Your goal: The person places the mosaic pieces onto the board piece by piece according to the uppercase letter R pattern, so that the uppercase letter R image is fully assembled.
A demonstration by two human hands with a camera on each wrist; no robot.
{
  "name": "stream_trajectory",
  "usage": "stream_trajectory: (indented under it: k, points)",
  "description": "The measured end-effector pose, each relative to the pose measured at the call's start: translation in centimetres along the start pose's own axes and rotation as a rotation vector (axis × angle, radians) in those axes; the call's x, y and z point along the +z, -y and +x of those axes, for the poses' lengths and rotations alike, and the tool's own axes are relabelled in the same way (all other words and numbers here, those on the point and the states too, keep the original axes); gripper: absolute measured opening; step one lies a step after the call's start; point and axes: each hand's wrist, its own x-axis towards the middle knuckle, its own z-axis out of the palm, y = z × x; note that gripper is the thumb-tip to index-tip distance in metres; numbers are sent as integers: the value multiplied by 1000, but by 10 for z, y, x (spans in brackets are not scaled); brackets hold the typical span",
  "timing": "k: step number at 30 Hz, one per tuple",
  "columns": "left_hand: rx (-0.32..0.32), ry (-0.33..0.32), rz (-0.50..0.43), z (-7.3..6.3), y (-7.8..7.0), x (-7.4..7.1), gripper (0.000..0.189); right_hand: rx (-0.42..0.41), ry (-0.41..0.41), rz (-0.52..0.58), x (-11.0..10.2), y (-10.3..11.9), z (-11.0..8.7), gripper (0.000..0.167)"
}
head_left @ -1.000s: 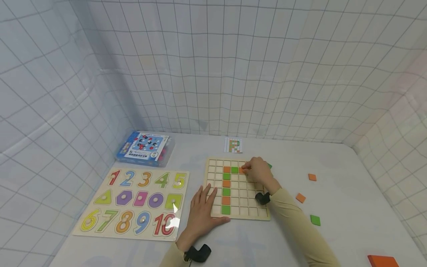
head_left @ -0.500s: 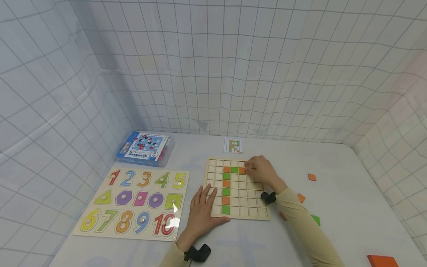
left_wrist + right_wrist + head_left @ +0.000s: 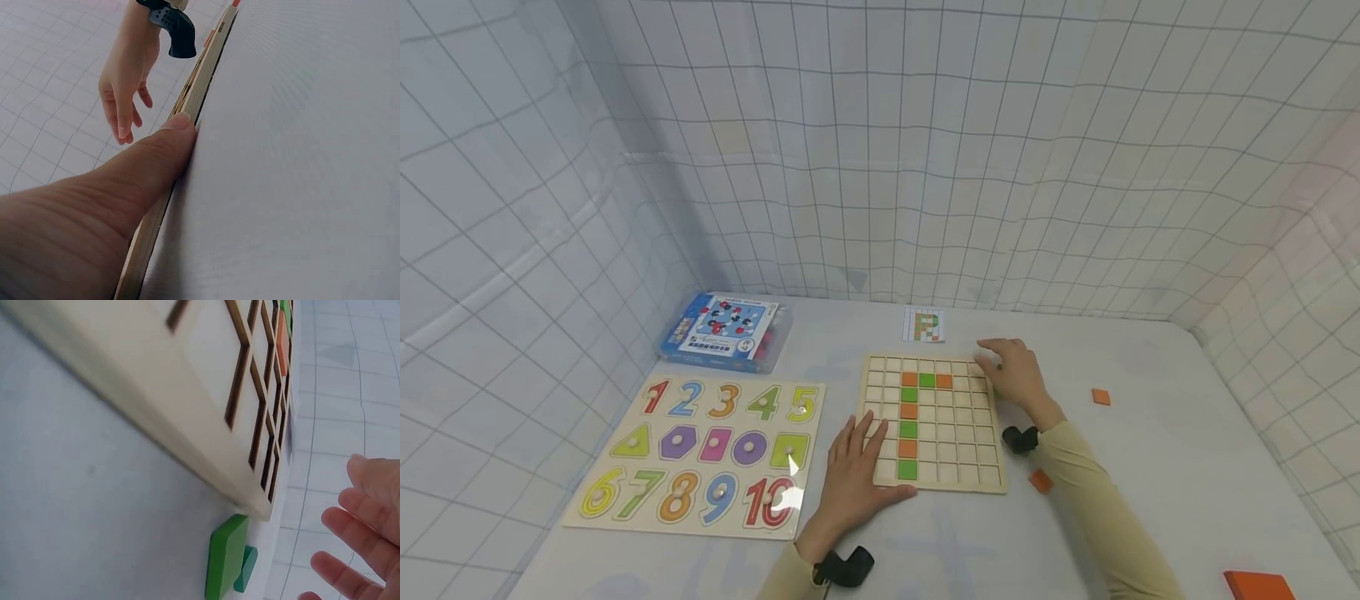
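Note:
A wooden grid board bears a column of alternating green and orange tiles, with a green tile and an orange tile running right from its top. My left hand rests on the board's lower left corner, fingers spread; its thumb presses along the front edge. Beyond the board's upper right corner hovers my right hand, fingers loosely bent and holding nothing. In the right wrist view, a green tile and a darker green tile lie beside that corner, below the fingers.
Behind the board lies a small pattern card. On the left are a number-and-shape puzzle and a blue plastic box. Loose orange tiles lie on the right, one near the forearm. An orange block sits lower right.
My right hand has let go of the orange tile in the upper row and moved right, off the board. Its forearm now covers other loose tiles. The left hand stays put.

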Motion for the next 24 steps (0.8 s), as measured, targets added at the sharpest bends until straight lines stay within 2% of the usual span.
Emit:
stream_trajectory:
  k: [8, 15, 24]
  points:
    - [-4, 7, -8, 0, -1, -2, 100, 79, -11, -24, -3, -14, -3, 35]
    - [-15, 17, -3, 0, -2, -2, 101, 95, -2, -39, -6, -18, -6, 33]
    - [-20, 19, -15, 0, -3, -3, 101, 129, 62, -84, -8, -21, -9, 25]
